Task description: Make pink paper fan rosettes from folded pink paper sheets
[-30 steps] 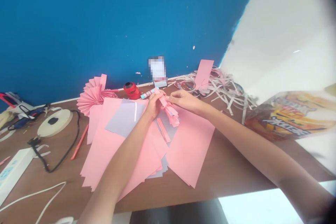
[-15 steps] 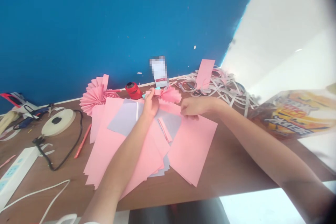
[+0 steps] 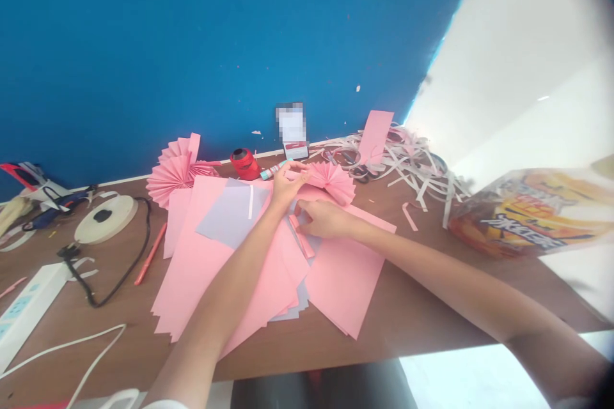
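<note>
Near the back middle of the table, my left hand [image 3: 286, 186] is closed, thumb and finger pinching the left end of a pleated pink paper fan [image 3: 336, 183]. The fan spreads to the right, its folds facing me. My right hand [image 3: 322, 218] hovers just below the fan, fingers bent and slightly apart. Its fingertips are beside the upper end of a narrow folded pink paper strip [image 3: 303, 241]; contact is unclear. Under both hands lie overlapping pink paper sheets [image 3: 348, 275] and a grey-blue sheet [image 3: 230, 211] with a thin white strip [image 3: 251, 202] on it.
Behind my hands are a red tape roll [image 3: 244, 165], a glue stick [image 3: 274, 169] and a phone [image 3: 295, 134]. Finished pink fans [image 3: 170, 172] stand left. Paper scraps [image 3: 417, 160] and a printed bag [image 3: 532, 214] lie right. A power strip [image 3: 31, 313] and cables occupy the left.
My right hand has moved left and down from beside the fan, toward the folded strip. The fan has spread wider and shifted right. My left hand has moved slightly right, still gripping it.
</note>
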{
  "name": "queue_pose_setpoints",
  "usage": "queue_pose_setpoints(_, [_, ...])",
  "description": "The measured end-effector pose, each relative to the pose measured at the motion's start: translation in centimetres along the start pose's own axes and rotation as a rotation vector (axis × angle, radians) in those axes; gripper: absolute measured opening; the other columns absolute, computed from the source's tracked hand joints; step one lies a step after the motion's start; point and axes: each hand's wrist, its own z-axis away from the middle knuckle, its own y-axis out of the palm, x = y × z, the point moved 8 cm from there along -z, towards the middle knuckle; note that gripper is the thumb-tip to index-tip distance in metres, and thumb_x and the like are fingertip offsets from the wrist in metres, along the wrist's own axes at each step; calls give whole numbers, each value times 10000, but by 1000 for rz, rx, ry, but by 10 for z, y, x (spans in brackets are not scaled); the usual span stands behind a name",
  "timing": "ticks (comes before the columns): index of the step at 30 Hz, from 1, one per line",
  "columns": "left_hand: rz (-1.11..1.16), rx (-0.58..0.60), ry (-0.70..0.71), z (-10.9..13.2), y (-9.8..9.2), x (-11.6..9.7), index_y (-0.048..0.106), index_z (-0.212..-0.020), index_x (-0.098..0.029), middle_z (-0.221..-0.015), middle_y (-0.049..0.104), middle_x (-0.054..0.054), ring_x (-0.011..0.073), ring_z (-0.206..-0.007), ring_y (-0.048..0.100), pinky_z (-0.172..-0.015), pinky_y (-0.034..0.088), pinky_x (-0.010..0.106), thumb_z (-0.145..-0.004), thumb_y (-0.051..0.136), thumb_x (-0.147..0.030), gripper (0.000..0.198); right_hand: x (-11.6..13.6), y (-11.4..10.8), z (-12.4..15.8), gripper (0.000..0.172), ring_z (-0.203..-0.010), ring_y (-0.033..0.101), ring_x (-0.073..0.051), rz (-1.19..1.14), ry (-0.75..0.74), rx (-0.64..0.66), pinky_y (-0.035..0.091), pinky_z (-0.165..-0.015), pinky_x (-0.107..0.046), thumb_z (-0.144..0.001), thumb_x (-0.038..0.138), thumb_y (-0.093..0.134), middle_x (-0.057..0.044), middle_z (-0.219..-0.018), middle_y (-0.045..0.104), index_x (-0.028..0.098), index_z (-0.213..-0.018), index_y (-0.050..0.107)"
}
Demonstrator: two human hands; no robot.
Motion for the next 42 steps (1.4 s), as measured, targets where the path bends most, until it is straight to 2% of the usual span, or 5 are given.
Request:
queue_pose_setpoints(10, [-166,286,39,3,22,-2,678,-845,-190,-929,682,43,198,-907,612,-877,448,333,-677,765,-263,202,5,-5,3,178,-743,557,-140,26,-64,-39,308,-580,-238,-791,150,519,-36,-879,658,178,-937,617])
queue_pose_setpoints(20, [-155,52,-52,0,7,5,669,-705,-185,-774,666,34,175,-791,599,-797,449,305,-681,733,-174,68,7,3,11,155,-833,619,-218,239,-11,-51,315,-573,-280,-830,242,490,-84,-984,653,185,-942,582])
queue_pose_setpoints(28, [-500,200,94,2,19,4,648,-948,-243,-857,662,21,220,-862,564,-813,420,336,-643,743,-142,335,13,0,12,334,-959,638,-282,323,-24,-151,439,-700,-340,-960,328,370,-176,-1103,650,102,-1137,540])
queue_pose_setpoints(34, [-632,343,147,7,33,1,652,-851,-232,-854,650,47,231,-843,515,-804,385,347,-752,721,-288,133,14,4,12,287,-913,649,-277,460,-110,-78,463,-697,-339,-942,226,395,-202,-1128,640,77,-1121,563])
queue_pose_setpoints(42, [-315,132,80,6,20,-11,736,-1000,-282,-832,610,33,201,-779,524,-791,373,307,-772,710,-277,230,29,2,24,316,-933,636,-294,577,-152,-48,473,-690,-346,-917,248,458,-196,-1092,621,95,-1177,552])
